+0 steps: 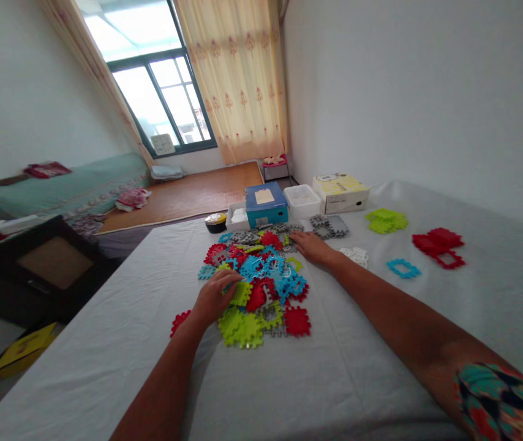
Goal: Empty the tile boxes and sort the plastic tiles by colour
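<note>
Tub btwn 2 boxes, bhd pile

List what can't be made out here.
Head view:
Pile of pieces, lower layers: covered from above.
Left hand and right hand, undersides: hidden by their backs.
Blue box, contents: hidden by its top.
Its label: too small, blurred.
Sleeve: cut by right edge.

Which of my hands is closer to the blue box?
Right. Your right hand is at the far right of the plastic tile pile, just in front of the blue box; your left hand is nearer you, on the pile's left side.
</note>
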Demonstrator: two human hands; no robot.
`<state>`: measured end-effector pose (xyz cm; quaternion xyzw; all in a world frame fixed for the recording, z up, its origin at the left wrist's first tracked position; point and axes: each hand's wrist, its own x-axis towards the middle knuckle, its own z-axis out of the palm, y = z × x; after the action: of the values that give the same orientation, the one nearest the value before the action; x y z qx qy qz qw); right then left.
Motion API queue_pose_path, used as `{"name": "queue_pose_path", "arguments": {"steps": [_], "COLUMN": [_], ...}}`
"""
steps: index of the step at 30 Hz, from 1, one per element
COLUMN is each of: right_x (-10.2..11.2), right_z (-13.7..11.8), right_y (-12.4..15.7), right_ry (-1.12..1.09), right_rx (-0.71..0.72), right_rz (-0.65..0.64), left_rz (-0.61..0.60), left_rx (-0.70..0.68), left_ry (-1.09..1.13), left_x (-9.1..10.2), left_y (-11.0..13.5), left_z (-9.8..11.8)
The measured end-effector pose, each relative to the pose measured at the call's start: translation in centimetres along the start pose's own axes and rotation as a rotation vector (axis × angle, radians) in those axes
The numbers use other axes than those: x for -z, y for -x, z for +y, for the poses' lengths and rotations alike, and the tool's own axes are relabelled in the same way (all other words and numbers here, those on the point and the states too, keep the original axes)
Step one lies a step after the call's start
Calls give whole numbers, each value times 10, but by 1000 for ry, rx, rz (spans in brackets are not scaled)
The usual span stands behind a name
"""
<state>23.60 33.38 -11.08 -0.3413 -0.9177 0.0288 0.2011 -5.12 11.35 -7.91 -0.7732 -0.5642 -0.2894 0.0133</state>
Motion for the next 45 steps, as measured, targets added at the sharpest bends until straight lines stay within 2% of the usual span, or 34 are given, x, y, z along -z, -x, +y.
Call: {"name": "queue_pose_path", "arguments": {"steps": [6,12,15,19,24,29,32,34,39,42,45], "right_x": [2,11,21,37,46,48,49,45,18,7,6], "right_z": [-5,-11,1,31,51,48,34,20,-16,-23,-20], "right_y": [4,3,4,10,18,19,16,13,8,9,9], "right_ry": [-243,-269,-214,-175,-200,-84,-18,-16,-2,15,-32], "right_rx": [158,91,11,-205,-408,-464,-421,-329,-9,30,74], "right_rz": [81,165,239,327,271,200,214,196,-1,-52,-46], "left_rz": [-36,-31,-25,-20,-33,-44,-42,-44,-54,-56,-61], "left_rx": [-19,-22,-9,-14,-27,-23,-14,-21,-22,-20,-30], "left_ry": [-18,-25,-39,-42,-54,-56,-52,-47,-53,-67,-78], "left_x": [0,2,3,2,0,1,2,2,2,3,4], "left_y": [-1,-1,0,1,1,1,1,1,1,0,-1], "left_z": [2,4,1,-2,-4,-3,-1,-1,-1,0,2]}}
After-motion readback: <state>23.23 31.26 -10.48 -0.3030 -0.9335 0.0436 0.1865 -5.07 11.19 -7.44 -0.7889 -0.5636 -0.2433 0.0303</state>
